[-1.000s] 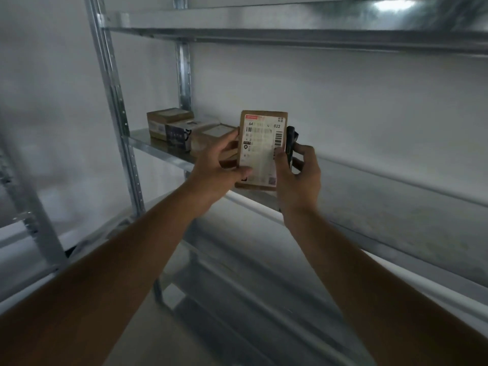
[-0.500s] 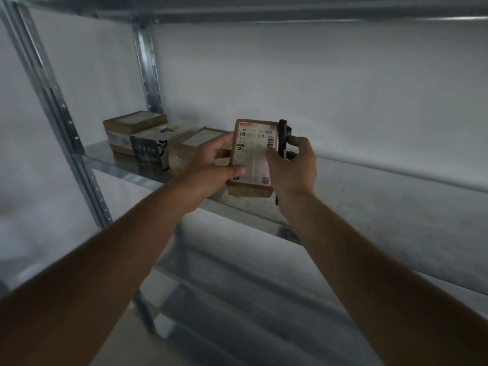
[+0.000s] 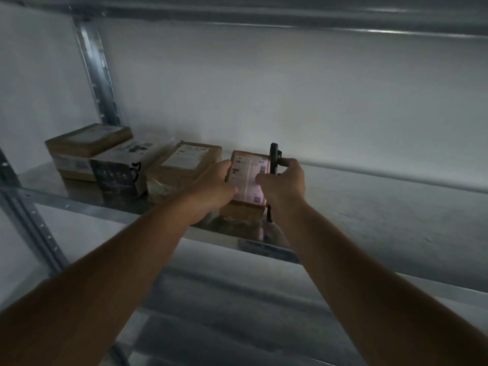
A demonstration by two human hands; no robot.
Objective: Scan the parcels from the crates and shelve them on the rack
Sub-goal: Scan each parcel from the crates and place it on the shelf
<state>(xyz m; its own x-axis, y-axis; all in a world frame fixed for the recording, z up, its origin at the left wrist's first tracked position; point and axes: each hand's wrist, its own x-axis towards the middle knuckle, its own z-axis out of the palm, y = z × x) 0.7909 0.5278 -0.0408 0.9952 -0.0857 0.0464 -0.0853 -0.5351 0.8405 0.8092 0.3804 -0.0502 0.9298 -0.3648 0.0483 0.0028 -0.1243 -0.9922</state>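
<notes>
A small brown parcel (image 3: pixel 247 178) with a white shipping label rests on the metal shelf (image 3: pixel 369 207), label up and tinted pink. My left hand (image 3: pixel 214 186) grips its left side. My right hand (image 3: pixel 284 180) touches its right edge with the thumb while holding a black handheld scanner (image 3: pixel 273 159) upright beside the parcel. To the left stand three shelved parcels: a brown box (image 3: pixel 182 165), a black-and-white printed box (image 3: pixel 124 165) and a brown box (image 3: pixel 84 146) at the far left.
A steel upright (image 3: pixel 97 72) rises at the back left, another (image 3: pixel 29 215) at the front left. An upper shelf (image 3: pixel 290 19) spans overhead. A lower shelf (image 3: pixel 237 299) lies below. The shelf stretch right of my hands is bare metal.
The parcel, held upright in the air before, has been lowered and laid flat on the shelf right of the other boxes. My view has moved closer to the rack.
</notes>
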